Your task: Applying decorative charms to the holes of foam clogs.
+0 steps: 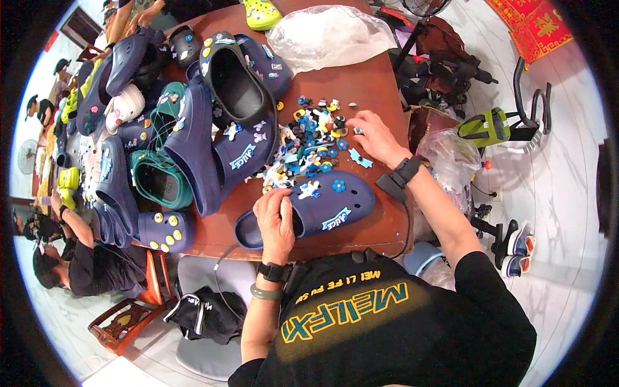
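A navy blue clog (349, 201) lies on the brown table (309, 246) in front of me, its toe to the right. On its top are a white figure charm, a blue flower charm and a blue lettered charm. My left hand (276, 219) grips it by the edge of the foot opening, fingers bent over the rim. My right hand (380, 138) is beyond the toe, right of a heap of small colourful shoe charms (311, 143). Its fingers are curled together; whatever is at the fingertips is too small to name. A light blue charm (360, 158) lies near that hand.
Several navy, black and green clogs (161, 179) crowd the table's left side. A clear plastic bag (330, 37) and a lime clog (261, 14) lie at the far edge. Other people sit and work at left. A blue bucket (422, 258) stands by the table's right corner.
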Available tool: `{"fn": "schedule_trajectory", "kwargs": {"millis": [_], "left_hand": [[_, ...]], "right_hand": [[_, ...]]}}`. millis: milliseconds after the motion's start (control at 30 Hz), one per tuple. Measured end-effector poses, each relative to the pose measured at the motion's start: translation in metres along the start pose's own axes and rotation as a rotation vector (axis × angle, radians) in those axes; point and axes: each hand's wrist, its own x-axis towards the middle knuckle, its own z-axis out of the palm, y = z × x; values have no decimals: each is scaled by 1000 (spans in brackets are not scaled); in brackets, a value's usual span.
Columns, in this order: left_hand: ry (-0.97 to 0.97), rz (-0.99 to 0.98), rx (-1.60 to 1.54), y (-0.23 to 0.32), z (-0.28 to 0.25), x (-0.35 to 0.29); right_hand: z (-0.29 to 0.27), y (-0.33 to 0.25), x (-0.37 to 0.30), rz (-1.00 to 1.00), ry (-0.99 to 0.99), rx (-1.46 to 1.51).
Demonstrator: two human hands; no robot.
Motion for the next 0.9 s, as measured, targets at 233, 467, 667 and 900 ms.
{"fn": "schedule_trajectory", "kwargs": {"millis": [233,467,667,900], "left_hand": [[35,28,-10,-2,2,-2],[29,26,-9,0,1,-1],[27,31,-16,-2,0,-1],[7,16,-8,3,-1,0]], "right_hand": [[19,-5,20,-54,-142,-158],[7,-13,5,-120,-160,-301],[-20,-53,-60,-1,-121,205],[-16,-93,-115,10,-87,367]]}}
